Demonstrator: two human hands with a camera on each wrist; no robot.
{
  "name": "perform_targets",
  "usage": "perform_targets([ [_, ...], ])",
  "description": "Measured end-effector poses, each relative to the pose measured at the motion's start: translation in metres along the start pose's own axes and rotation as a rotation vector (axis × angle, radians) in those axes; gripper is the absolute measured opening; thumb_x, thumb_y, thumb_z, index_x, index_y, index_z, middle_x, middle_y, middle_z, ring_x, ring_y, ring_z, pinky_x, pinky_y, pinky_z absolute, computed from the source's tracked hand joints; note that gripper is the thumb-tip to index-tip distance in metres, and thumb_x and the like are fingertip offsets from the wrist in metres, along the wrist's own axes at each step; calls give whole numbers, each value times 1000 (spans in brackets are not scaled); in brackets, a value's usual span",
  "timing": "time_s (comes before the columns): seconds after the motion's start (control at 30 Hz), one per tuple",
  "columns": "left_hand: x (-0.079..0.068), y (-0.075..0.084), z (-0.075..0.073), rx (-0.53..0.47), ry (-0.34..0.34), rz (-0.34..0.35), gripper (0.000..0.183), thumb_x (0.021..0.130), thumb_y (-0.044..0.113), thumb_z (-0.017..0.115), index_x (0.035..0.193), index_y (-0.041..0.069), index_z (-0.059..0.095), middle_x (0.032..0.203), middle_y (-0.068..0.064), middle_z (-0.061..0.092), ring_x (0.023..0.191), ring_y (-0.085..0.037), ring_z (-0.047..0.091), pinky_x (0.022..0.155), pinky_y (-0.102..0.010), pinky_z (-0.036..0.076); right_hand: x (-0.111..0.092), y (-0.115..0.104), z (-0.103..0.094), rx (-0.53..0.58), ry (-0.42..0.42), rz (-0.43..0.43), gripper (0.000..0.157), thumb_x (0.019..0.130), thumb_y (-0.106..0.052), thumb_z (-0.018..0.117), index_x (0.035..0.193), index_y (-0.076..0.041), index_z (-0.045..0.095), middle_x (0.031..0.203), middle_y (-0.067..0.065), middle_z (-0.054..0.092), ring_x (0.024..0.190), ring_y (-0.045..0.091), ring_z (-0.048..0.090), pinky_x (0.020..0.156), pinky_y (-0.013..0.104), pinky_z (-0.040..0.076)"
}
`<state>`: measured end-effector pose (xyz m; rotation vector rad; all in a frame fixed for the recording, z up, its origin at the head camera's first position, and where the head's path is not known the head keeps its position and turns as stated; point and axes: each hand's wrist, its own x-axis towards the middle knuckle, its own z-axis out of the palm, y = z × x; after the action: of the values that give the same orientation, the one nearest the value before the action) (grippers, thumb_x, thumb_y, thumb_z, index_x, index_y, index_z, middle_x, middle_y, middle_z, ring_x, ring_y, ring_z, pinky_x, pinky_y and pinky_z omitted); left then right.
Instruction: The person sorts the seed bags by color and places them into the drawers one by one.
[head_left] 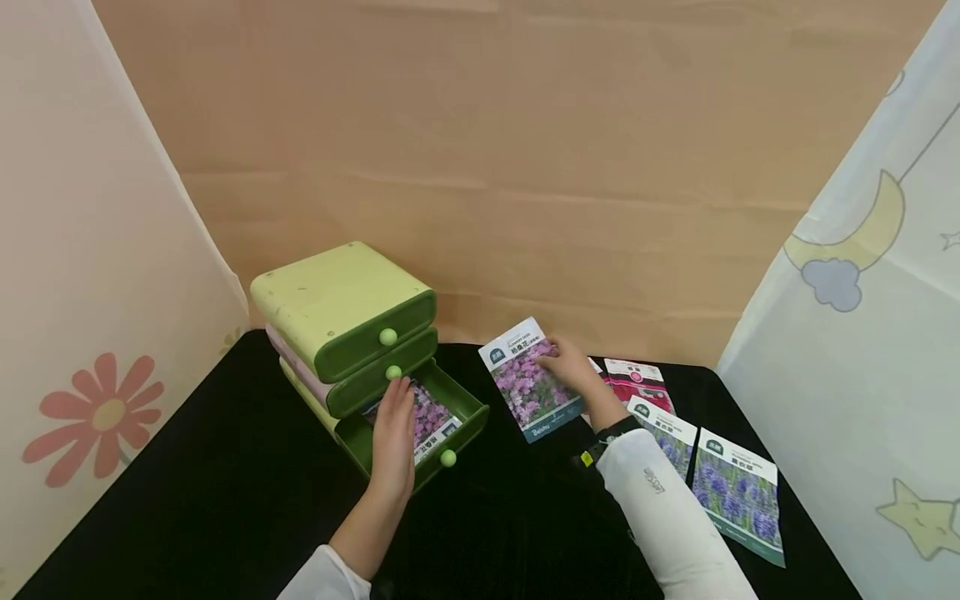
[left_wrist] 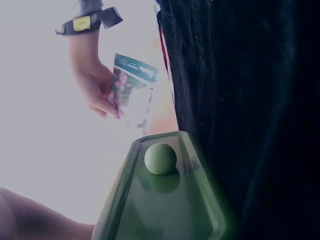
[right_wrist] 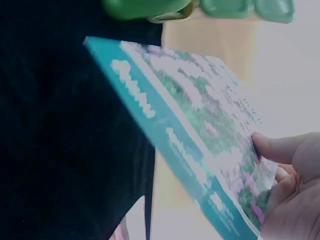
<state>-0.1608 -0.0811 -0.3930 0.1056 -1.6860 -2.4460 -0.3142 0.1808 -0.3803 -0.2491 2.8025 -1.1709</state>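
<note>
Between its thumb and fingers my right hand (head_left: 570, 367) pinches a seed packet (head_left: 525, 392) with pink flowers, tilted above the table. The right wrist view shows the thumb on the packet's printed face. My left hand (head_left: 395, 433) is over the pulled-out bottom drawer (head_left: 468, 421) of a small green chest (head_left: 345, 300). Its fingers point up, straight, with the tips by the middle drawer's knob (head_left: 393, 372); whether they touch it I cannot tell. Inside the bottom drawer lies another pink-flower seed packet (head_left: 435, 417), partly hidden by the left hand.
Two purple-flower packets (head_left: 738, 492) lie on the right of the black table (head_left: 510, 525). Behind them is a red-and-white packet (head_left: 637, 379), partly covered by the right arm. The bottom drawer's knob (head_left: 448, 458) juts toward the front. A tan backdrop (head_left: 510, 167) stands behind.
</note>
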Motion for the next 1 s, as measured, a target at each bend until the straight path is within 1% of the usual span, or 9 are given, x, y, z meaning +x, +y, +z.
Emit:
perform_targets([
  [0.2, 0, 0, 4, -35, -85, 48, 58, 106, 23, 38, 154, 3, 14, 159, -14, 22, 148, -28, 21, 122, -41, 15, -36, -12, -10, 148, -13, -10, 52, 100, -20, 54, 145, -1, 38, 128, 29, 56, 94, 31, 62, 66, 35, 53],
  [0.33, -6, -1, 10, -24, -147, 29, 59, 105, 26, 40, 154, 5, 16, 159, -14, 24, 146, -27, 25, 121, -39, 17, -65, -21, -4, 224, -16, -53, 50, 99, -20, 56, 143, 0, 41, 99, 18, 65, 70, 14, 57, 59, 27, 46],
  [0.47, -15, -5, 19, -26, -208, 10, 61, 104, 26, 43, 153, 1, 16, 159, -18, 22, 146, -31, 25, 119, -38, 21, -93, -33, 7, 315, -9, -69, 49, 98, -16, 57, 141, 2, 41, 76, 6, 60, 55, 10, 46, 52, 27, 42],
  [0.53, -19, -7, 24, -20, -242, -3, 63, 104, 26, 44, 153, 0, 16, 159, -20, 20, 146, -33, 23, 119, -40, 21, -107, -38, 14, 332, 18, -55, 52, 98, -16, 58, 142, 3, 40, 88, 12, 65, 65, 15, 58, 57, 27, 45],
  [0.7, -30, -9, 31, 29, -318, -52, 69, 102, 33, 47, 153, -2, 15, 159, -25, 11, 147, -42, 12, 117, -58, 13, -131, -43, 29, 423, 76, -18, 49, 96, -18, 60, 140, 0, 45, 98, 17, 65, 74, 17, 60, 61, 26, 44],
  [0.8, -33, -11, 33, 67, -339, -70, 67, 102, 35, 47, 151, -3, 22, 158, -26, 17, 146, -44, 13, 113, -65, 12, -135, -46, 35, 519, 82, -39, 42, 96, -15, 61, 135, -3, 50, 89, 13, 67, 65, 11, 58, 58, 23, 47],
  [0.87, -34, -11, 33, 94, -307, -83, 61, 101, 35, 50, 145, -4, 34, 148, -24, 38, 138, -39, 35, 112, -61, 28, -137, -47, 39, 533, 95, -57, 40, 96, -16, 61, 132, -3, 51, 99, 16, 70, 73, 13, 65, 63, 23, 51],
  [0.9, -33, -11, 32, 110, -272, -95, 56, 101, 34, 51, 141, -4, 41, 132, -21, 52, 123, -33, 50, 106, -52, 40, -138, -48, 41, 530, 101, -65, 41, 96, -16, 61, 133, -2, 51, 102, 17, 70, 78, 15, 67, 65, 24, 53],
  [1.0, -33, -11, 32, 159, -184, -102, 48, 99, 30, 55, 132, -5, 52, 112, -12, 65, 97, -13, 58, 90, -32, 48, -141, -50, 46, 487, 107, -90, 45, 96, -17, 61, 136, -1, 49, 114, 21, 68, 91, 23, 70, 71, 25, 56],
])
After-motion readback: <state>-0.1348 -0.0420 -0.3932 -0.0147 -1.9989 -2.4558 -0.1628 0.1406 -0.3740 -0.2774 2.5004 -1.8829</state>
